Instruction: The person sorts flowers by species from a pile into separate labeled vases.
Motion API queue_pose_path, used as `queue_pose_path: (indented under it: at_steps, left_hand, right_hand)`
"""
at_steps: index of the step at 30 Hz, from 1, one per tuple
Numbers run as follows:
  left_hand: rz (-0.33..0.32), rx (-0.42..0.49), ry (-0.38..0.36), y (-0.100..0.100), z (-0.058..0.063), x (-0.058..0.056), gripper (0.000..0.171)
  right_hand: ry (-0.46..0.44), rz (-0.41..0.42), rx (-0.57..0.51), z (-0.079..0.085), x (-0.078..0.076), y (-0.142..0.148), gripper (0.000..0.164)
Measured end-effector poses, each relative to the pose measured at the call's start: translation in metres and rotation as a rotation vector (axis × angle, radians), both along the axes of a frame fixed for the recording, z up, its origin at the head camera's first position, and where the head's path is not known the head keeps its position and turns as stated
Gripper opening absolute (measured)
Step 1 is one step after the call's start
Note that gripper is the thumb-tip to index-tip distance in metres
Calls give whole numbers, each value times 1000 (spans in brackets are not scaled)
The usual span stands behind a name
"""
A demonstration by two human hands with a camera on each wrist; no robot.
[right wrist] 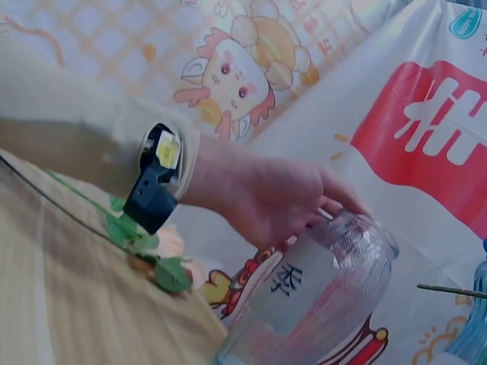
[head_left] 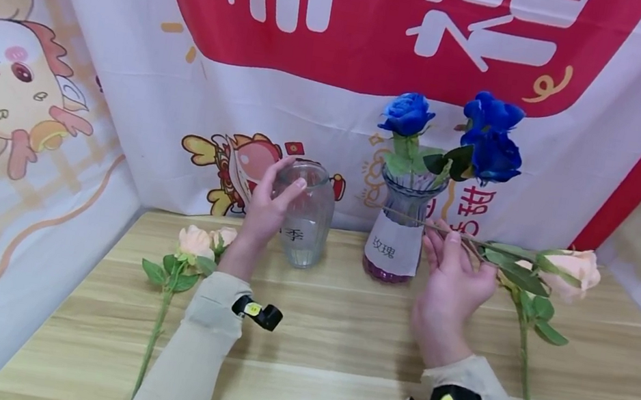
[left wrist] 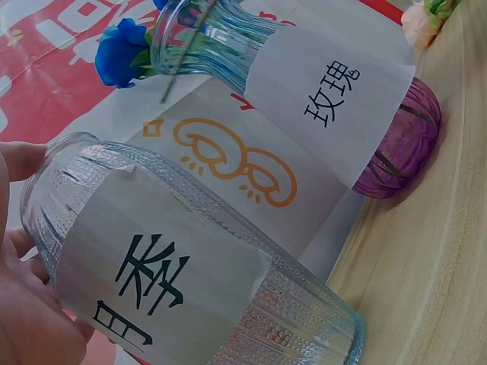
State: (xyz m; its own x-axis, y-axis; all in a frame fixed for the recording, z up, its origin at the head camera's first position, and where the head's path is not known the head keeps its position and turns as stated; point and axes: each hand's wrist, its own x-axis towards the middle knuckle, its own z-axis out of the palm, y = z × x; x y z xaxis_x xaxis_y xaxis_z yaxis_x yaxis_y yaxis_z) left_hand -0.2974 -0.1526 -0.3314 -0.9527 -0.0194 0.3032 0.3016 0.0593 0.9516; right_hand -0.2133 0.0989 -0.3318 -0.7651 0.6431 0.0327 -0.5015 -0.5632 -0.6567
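Note:
My left hand (head_left: 266,209) grips a clear glass vase (head_left: 316,227) near its rim; the vase stands upright on the table with a white paper label. In the left wrist view, dark characters show on that label (left wrist: 163,266). My right hand (head_left: 452,292) pinches the stem of a pale pink artificial rose (head_left: 572,273). The flower points right, and the bare stem end (head_left: 401,217) reaches left across the front of a blue-and-purple glass vase (head_left: 389,274). In the right wrist view only the stem tip (right wrist: 449,290) shows, beside the clear vase; the right hand is hidden there.
Blue roses (head_left: 408,113) stand in the blue-and-purple vase, which carries its own paper label (head_left: 391,244). Pale roses (head_left: 196,241) lie at the table's left, and another green stem (head_left: 525,376) lies at the right. A printed cloth (head_left: 332,119) hangs behind the wooden table (head_left: 316,393).

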Motion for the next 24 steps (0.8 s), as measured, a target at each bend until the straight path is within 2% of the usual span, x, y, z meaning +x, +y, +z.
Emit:
queue_pose_path:
  at_steps: [6,11,16,24]
  left_hand:
    - [2,4,6,0,0,1,61]
    - [-14,-1,7,3,-4,-1,62]
    - [20,-4,-26,0,-6,2,62]
    - [-7,-8,13,0,-1,-1,62]
  right_hand:
    - [49,23,-21,10,-3,-14,31]
    - [17,14,-24,15,-1,-18,33]
    - [-8,53,-42,16,-3,-27,29]
    - [25,36,-44,22,-8,-34,29]
